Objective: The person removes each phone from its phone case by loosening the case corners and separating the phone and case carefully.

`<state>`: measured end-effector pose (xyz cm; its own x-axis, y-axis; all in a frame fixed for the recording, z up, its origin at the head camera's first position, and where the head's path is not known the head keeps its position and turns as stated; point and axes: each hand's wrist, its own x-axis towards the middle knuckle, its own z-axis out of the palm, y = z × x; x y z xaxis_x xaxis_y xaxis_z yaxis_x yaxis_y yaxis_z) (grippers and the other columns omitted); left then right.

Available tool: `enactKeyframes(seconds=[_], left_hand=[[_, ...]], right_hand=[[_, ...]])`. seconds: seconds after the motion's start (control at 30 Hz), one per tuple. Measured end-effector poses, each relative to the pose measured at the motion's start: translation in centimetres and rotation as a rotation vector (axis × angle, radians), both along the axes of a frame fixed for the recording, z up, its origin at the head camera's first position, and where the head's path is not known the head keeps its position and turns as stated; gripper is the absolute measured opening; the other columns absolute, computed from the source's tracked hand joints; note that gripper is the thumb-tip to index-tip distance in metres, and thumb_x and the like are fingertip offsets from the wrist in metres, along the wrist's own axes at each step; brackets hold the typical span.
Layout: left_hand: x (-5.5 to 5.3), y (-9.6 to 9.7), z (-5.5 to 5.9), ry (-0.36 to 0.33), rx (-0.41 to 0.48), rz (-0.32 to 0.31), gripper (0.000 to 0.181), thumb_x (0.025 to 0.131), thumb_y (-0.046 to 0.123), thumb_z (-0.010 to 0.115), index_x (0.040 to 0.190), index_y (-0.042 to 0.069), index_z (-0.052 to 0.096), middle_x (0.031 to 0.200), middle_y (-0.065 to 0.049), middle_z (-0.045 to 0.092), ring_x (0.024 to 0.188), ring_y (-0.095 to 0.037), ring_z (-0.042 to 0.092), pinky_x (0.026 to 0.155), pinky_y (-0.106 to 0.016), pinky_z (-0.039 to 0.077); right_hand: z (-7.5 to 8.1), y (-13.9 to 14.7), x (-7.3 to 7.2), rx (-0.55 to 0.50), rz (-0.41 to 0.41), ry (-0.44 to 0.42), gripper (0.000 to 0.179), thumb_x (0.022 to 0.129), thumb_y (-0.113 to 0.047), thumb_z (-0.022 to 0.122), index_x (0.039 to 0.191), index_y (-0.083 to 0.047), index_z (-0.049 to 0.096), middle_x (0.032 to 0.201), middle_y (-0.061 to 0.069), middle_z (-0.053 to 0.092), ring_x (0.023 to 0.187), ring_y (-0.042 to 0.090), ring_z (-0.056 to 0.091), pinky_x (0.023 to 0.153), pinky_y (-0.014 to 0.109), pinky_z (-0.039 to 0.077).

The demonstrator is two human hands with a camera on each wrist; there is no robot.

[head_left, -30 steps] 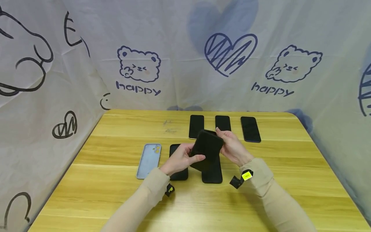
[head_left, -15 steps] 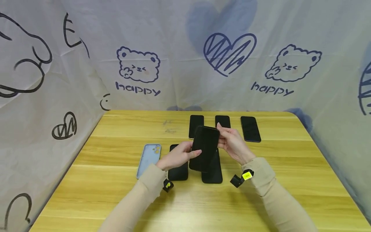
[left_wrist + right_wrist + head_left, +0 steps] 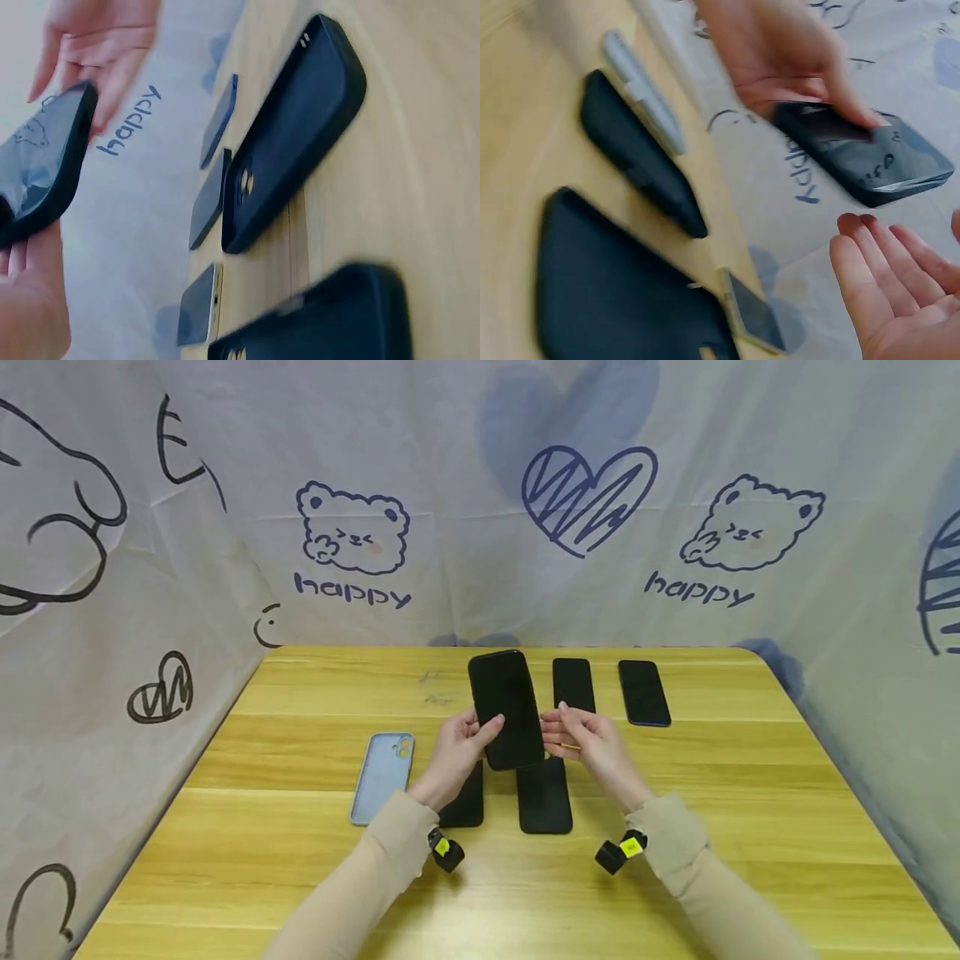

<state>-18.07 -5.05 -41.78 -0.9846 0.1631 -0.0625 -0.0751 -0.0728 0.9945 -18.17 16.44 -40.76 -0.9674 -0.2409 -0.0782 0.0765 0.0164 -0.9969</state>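
Note:
My left hand (image 3: 453,756) holds a black smartphone in a black case (image 3: 506,710), thumb over the dark screen and fingers behind. The phone is raised above the table, its screen reflecting the printed wall in the right wrist view. Just right of the phone, my right hand (image 3: 592,743) is spread palm up with nothing in it; the right wrist view shows its fingers (image 3: 862,277) apart from the phone. Below lie two empty black phone cases, one (image 3: 545,797) near the middle and one (image 3: 463,802) partly hidden by my left hand.
A light blue phone case (image 3: 381,777) lies to the left on the wooden table (image 3: 285,877). Along the back lie a phone (image 3: 573,683) and another phone (image 3: 643,693). A third phone (image 3: 199,311) shows in the left wrist view. Printed cloth (image 3: 465,527) hangs behind.
The cased phone has moved up and left in my left hand, its screen turning into view. My right hand has let go of the phone's edge and opened beside it.

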Motion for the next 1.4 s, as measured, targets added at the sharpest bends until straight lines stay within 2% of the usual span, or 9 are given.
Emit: enactKeyframes(seconds=[0.1,0.2,0.27,0.4,0.53,0.63,0.93,1.23,1.4], left_hand=[[-0.2,0.5,0.0,-0.026,0.195,0.076,0.021,0.102,0.016,0.060,0.119,0.003,0.064,0.081,0.010,0.070,0.073,-0.001,0.065,0.067,-0.018,0.051],[-0.2,1.0,0.0,-0.046,0.327,0.119,0.034,0.103,0.013,0.059,0.133,-0.003,0.058,0.101,0.005,0.076,0.086,-0.002,0.071,0.073,-0.017,0.055],[-0.1,1.4,0.1,-0.054,0.348,0.135,0.031,0.102,0.012,0.059,0.130,-0.001,0.060,0.099,0.005,0.076,0.081,-0.001,0.069,0.067,-0.016,0.051],[0.1,1.8,0.1,-0.056,0.319,0.143,0.023,0.100,0.011,0.062,0.121,0.002,0.062,0.092,0.009,0.074,0.074,-0.001,0.064,0.063,-0.016,0.047],[-0.1,1.6,0.3,-0.043,0.333,0.149,0.023,0.101,0.016,0.062,0.120,0.002,0.062,0.095,0.008,0.073,0.087,-0.004,0.069,0.081,-0.022,0.057],[-0.2,1.5,0.5,-0.038,0.357,0.157,0.023,0.103,0.020,0.060,0.117,0.003,0.064,0.094,0.008,0.071,0.088,-0.005,0.069,0.082,-0.024,0.058],[-0.1,1.3,0.4,-0.015,0.388,0.144,0.019,0.103,0.017,0.059,0.118,0.006,0.065,0.097,0.007,0.074,0.088,-0.006,0.072,0.081,-0.024,0.060],[0.0,1.0,0.4,-0.028,0.363,0.109,0.014,0.104,0.016,0.057,0.111,0.009,0.067,0.093,0.008,0.075,0.084,-0.004,0.072,0.077,-0.020,0.058],[0.0,0.9,0.4,-0.027,0.349,0.100,0.013,0.104,0.017,0.058,0.108,0.009,0.067,0.092,0.007,0.075,0.082,-0.004,0.071,0.076,-0.020,0.058]], right_hand=[[-1.0,-0.4,0.5,-0.035,0.040,0.007,0.052,0.109,-0.032,0.046,0.133,0.014,0.054,0.112,0.007,0.074,0.093,0.007,0.074,0.088,0.028,0.060],[-1.6,-0.8,0.9,-0.102,0.078,0.033,0.051,0.108,-0.026,0.048,0.135,0.017,0.050,0.104,-0.001,0.076,0.093,0.008,0.075,0.088,0.030,0.060],[-1.8,-1.0,1.0,-0.126,0.074,0.056,0.048,0.109,-0.023,0.047,0.134,0.018,0.050,0.101,-0.003,0.077,0.092,0.007,0.075,0.087,0.030,0.060],[-2.1,-1.4,1.2,-0.144,0.004,0.092,0.042,0.110,-0.018,0.042,0.126,0.020,0.052,0.094,-0.008,0.076,0.088,0.004,0.075,0.083,0.026,0.061],[-2.4,-1.7,1.4,-0.175,-0.103,0.083,0.036,0.110,-0.013,0.039,0.120,0.019,0.053,0.088,-0.010,0.074,0.084,0.002,0.073,0.077,0.021,0.061],[-2.5,-1.6,1.4,-0.214,-0.134,0.051,0.030,0.110,-0.014,0.041,0.114,0.010,0.058,0.085,-0.010,0.074,0.080,0.002,0.073,0.073,0.020,0.061],[-2.3,-1.5,1.4,-0.297,-0.090,-0.035,0.033,0.108,-0.033,0.045,0.095,-0.016,0.070,0.086,-0.007,0.078,0.083,0.006,0.076,0.077,0.024,0.062],[-2.1,-0.8,1.3,-0.338,-0.033,-0.056,0.036,0.107,-0.038,0.046,0.092,-0.019,0.073,0.088,-0.007,0.078,0.083,0.007,0.076,0.077,0.025,0.062],[-2.1,-1.0,1.4,-0.322,-0.055,-0.051,0.038,0.108,-0.034,0.042,0.090,-0.018,0.071,0.086,-0.007,0.077,0.080,0.006,0.075,0.076,0.024,0.062]])
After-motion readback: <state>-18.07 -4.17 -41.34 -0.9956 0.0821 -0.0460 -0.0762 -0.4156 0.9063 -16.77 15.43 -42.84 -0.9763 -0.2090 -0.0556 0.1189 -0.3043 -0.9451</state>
